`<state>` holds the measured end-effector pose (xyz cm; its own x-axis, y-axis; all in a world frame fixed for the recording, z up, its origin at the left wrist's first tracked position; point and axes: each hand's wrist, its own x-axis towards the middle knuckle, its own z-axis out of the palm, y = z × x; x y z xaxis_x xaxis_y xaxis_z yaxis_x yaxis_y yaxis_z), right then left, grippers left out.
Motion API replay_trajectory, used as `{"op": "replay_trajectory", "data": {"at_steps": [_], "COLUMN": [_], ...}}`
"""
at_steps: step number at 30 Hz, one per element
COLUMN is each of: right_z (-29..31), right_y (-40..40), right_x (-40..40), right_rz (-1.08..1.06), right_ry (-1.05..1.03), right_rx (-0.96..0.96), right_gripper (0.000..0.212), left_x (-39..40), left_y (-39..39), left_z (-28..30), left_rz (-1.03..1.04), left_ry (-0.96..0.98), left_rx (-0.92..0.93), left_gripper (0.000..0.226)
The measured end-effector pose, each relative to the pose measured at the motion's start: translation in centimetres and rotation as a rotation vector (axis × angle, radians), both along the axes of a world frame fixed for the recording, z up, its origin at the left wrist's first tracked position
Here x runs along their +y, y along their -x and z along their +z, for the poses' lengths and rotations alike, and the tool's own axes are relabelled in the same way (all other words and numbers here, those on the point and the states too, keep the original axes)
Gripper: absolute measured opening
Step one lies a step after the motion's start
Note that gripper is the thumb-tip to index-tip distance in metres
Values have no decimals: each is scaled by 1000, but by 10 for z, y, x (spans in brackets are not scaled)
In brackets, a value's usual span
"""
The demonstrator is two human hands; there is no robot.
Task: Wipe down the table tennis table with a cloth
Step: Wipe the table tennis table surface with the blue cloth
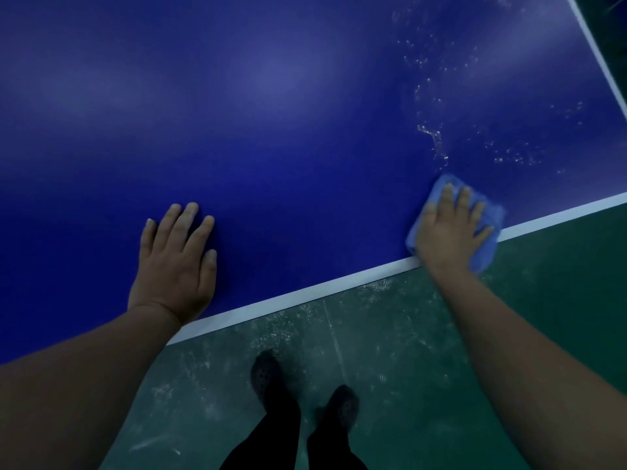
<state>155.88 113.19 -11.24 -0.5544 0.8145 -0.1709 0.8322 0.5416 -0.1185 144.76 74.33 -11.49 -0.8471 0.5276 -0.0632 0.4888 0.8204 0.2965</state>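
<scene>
The right hand (453, 228) lies flat with spread fingers on a folded blue cloth (437, 189), and presses it onto the blue table tennis table (271, 130) at the near edge, over the white border line (305, 295). One corner of the cloth hangs past the edge. The left hand (176, 259) is also open, the fingers straight and a little apart, and it rests palm down on the table, well apart from the cloth, probably to support the body. Just beyond the cloth and further to the right there are water droplets (434, 137) scattered on the surface, so this part is likely not yet wiped. The risk from here is that the cloth slips off the edge, because nothing grips it and part of it has no table under it. A stroke pulled toward the body could also push water down onto the green floor (407, 351), where the person's dark shoes (268, 371) stand, and the floor may become slippery. Nothing stands in the way of the cloth on the table; only the left hand lies on the surface, far to the side.
</scene>
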Motion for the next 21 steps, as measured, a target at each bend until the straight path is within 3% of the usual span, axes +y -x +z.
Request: {"op": "replay_trajectory", "data": {"at_steps": [3, 5, 7, 10, 11, 13, 18, 21], "right_z": [-6, -6, -4, 4, 3, 1, -8, -10], "right_y": [6, -4, -15, -21, -16, 2, 10, -5], "right_x": [-53, -46, -3, 40, 37, 5, -54, 23], "right_rz": [321, 541, 460, 69, 25, 101, 785, 646], "right_ry": [-7, 1, -28, 16, 17, 0, 0, -107], "right_rx": [-23, -82, -112, -81, -61, -39, -57, -129], "right_gripper": [64, 64, 61, 57, 57, 56, 61, 76], "left_x": [0, 0, 0, 1, 2, 4, 4, 10], "left_y": [-1, -1, -1, -1, -2, -3, -4, -8], "left_z": [-1, -2, -3, -1, 0, 2, 3, 5], "left_rz": [4, 5, -3, 2, 2, 7, -3, 36], "left_ry": [-16, -13, 1, 19, 26, 43, 131, 157], "left_rx": [8, 15, 13, -4, -10, -14, 0, 24], "left_gripper": [63, 63, 64, 65, 66, 68, 73, 74]}}
